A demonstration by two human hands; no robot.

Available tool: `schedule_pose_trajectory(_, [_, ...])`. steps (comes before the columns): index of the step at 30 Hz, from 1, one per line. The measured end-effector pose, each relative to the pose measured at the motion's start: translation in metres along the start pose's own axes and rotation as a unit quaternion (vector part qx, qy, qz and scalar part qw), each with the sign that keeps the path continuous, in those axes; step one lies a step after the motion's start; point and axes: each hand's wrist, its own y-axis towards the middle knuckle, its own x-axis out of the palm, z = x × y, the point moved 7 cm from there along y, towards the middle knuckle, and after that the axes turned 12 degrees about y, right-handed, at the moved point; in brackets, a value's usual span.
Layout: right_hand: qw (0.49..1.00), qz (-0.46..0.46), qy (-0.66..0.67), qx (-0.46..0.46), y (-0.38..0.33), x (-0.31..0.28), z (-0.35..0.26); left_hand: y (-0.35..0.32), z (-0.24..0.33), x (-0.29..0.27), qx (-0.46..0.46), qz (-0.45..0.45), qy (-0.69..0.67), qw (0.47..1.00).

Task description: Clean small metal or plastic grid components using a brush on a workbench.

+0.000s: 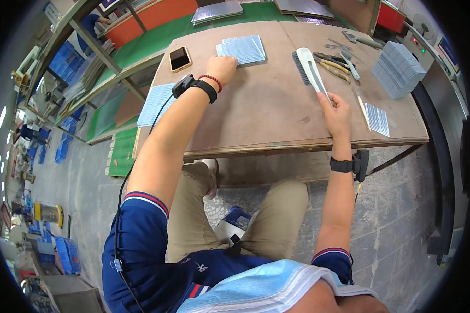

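In my right hand (338, 112) is a brush with a pale handle (312, 68), held by the end of its handle. Its dark bristles face left, and the brush is tilted over the table. My left hand (222, 69) is closed at the near left corner of a small stack of light blue gridded sheets (245, 49). The fingertips are partly hidden there, and the top sheets lie slightly askew. Left of that forearm, another light blue gridded pile (155, 104) lies at the table's left edge. A phone (180, 59) lies beyond it.
Pliers (335, 69) and other hand tools lie right of the brush. A tall block of gridded pieces (398, 70) stands at the right edge, near a small gridded sheet (377, 120) and a thin tool (362, 110). Behind the brown table (266, 115) runs a green bench (177, 34).
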Motion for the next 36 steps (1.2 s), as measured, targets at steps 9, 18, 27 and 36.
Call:
schedule_pose_trajectory(9, [1.0,-0.003,0.023,0.006,0.0,0.002,0.004,-0.093,0.019,-0.069,0.046,0.096,0.033,0.994])
schedule_pose_trajectory(18, [0.999,-0.004,-0.033,0.011,0.006,0.0,0.005,-0.222,0.041,-0.095,0.07,0.187,-0.2,0.959])
schedule_pose_trajectory(27, [0.996,-0.02,-0.09,-0.009,0.007,-0.002,0.011,-0.247,0.047,-0.087,0.06,0.205,-0.222,0.951])
schedule_pose_trajectory(36, [0.975,-0.06,-0.2,-0.081,0.005,0.022,-0.012,-0.249,0.056,-0.087,0.069,0.17,-0.265,0.947])
